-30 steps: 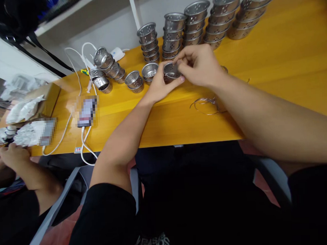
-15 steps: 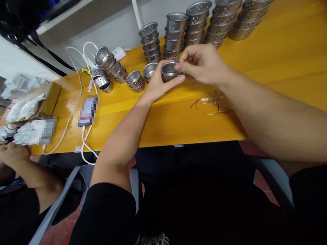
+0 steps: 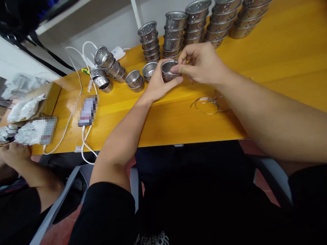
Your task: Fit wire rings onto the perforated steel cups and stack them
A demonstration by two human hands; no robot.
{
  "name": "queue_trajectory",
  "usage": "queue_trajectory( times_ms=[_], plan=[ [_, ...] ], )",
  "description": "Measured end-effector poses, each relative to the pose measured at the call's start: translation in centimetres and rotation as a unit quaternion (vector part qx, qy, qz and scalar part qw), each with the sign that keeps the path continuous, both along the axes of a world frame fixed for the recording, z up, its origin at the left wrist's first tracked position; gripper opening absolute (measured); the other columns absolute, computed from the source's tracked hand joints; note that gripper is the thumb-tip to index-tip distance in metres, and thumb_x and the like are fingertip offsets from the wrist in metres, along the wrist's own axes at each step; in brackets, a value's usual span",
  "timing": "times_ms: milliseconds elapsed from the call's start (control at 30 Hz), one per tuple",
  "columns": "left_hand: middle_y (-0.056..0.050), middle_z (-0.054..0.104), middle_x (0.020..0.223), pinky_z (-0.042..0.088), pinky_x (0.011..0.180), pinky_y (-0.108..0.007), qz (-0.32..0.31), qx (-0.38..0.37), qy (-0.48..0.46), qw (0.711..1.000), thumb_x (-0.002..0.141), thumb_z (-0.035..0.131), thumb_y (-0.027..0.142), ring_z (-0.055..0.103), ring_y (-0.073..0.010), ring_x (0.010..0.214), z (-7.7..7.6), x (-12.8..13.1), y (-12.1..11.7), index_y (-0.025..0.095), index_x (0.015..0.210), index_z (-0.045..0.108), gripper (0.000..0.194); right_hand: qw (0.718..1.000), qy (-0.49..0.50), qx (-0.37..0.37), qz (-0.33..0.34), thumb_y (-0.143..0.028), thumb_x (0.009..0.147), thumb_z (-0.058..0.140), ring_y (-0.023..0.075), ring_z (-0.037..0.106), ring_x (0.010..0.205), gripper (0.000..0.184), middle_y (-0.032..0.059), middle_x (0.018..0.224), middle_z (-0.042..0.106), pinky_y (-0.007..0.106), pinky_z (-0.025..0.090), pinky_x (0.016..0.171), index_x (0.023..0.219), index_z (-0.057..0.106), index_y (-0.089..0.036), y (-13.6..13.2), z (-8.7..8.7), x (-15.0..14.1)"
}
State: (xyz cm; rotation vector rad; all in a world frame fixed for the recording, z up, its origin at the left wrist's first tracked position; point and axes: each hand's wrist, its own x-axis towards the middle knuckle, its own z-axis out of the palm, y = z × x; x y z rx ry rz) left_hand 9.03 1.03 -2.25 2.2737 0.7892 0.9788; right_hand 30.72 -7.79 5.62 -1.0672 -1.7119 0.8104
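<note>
A yellow worktop (image 3: 163,128) carries stacks of perforated metal cups (image 3: 197,25). The right hand (image 3: 198,64) bends beside the left hand (image 3: 161,82); whether it grips anything I cannot tell. Nearer the front edge lies a wire coil (image 3: 218,105). The held cup (image 3: 167,70), before the stacks, is clamped in the left hand, right fingertips (image 3: 174,69) at its rim.

Silver-grey cup (image 3: 167,75), silver-grey stacked cups (image 3: 149,34) with dotted hole patterns — yellow-orange tabletop (image 3: 163,126), silvery wire (image 3: 212,113) — black sleeve (image 3: 108,216).
</note>
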Motion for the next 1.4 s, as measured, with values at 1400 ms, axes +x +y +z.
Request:
queue_trajectory(
  times_ms=[1400],
  plan=[
    [-0.014, 0.053, 0.175, 0.039, 0.148, -0.059, 0.031, 0.058, -0.03, 0.997, 0.097, 0.066, 0.095, 0.044, -0.0391, 0.177, 5.9, -2.9, -1.7, 0.038, 0.182, 0.02, 0.112, 0.968, -0.083, 0.211, -0.109, -0.086, 0.115, 0.037, 0.0365, 0.061, 0.144, 0.061, 0.0157, 0.151, 0.066, 0.052, 0.06, 0.116, 0.137, 0.07, -0.039, -1.3, -0.2, 0.8]
  ],
)
